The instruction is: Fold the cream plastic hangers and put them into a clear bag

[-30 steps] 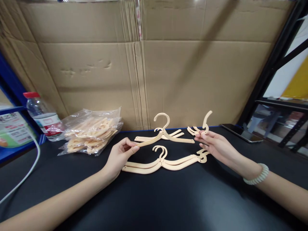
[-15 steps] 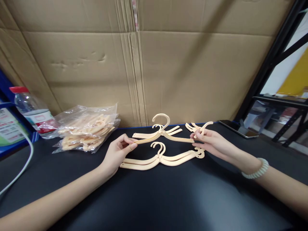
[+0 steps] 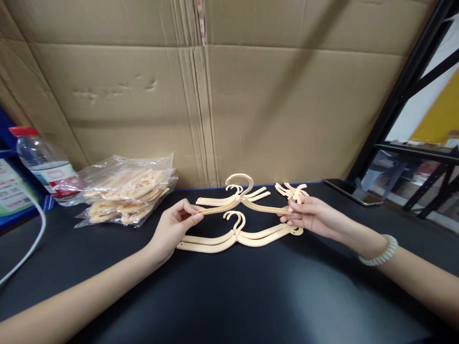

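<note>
A cream plastic clothes hanger (image 3: pixel 265 207) is held above the table, its hook upward. My left hand (image 3: pixel 177 222) pinches its left end between thumb and fingers. At the other end, my right hand (image 3: pixel 311 215) is closed on a small cream hook piece (image 3: pixel 296 195), which meets the hanger's right tip; fingers partly hide that joint. Below lie two more hangers (image 3: pixel 211 247) side by side, with small hook pieces (image 3: pixel 296 231) at their right end. Behind the held hanger are further folding hangers (image 3: pixel 211 202) and loose small hook pieces (image 3: pixel 281 189).
Clear plastic bags of cream hanger parts (image 3: pixel 125 196) lie at the left, beside a red-capped bottle (image 3: pixel 53 165) and a white cable (image 3: pixel 38 239). A phone (image 3: pixel 353 192) rests at back right near a black metal rack (image 3: pixel 390 102). Cardboard (image 3: pixel 143 95) stands behind the black table (image 3: pixel 215 296).
My right hand has brought the small hook piece slightly left and against the hanger's right tip, and the piece has turned. My left hand keeps its pinch.
</note>
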Motion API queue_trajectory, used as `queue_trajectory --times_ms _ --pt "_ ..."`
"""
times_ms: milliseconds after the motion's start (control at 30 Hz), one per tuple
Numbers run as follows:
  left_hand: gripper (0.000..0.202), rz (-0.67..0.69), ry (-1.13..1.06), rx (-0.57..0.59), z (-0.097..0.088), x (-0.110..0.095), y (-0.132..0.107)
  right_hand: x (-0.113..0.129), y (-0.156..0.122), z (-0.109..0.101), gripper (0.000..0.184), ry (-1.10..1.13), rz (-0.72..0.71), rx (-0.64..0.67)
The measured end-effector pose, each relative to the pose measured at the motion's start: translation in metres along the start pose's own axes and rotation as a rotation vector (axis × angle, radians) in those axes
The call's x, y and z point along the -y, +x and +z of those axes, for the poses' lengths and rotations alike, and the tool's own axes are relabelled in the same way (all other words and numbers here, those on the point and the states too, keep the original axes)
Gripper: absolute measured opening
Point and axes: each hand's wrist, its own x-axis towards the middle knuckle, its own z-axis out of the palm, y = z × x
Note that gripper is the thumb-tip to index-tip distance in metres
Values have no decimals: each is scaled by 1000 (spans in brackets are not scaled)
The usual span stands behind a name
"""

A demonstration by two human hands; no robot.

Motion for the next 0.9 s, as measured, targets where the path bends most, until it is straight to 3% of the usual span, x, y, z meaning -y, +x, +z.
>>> queue_trajectory --times_ms 667,800,900 --pt "29 22 62 25 1 -1 -1 -2 -6 15 36 -167 -164 -165" --pt "27 88 234 24 2 -3 -5 -4 -3 15 32 -87 -150 -169" --pt "21 266 505 20 4 -5 -12 -6 -2 15 32 -72 -140 -161"
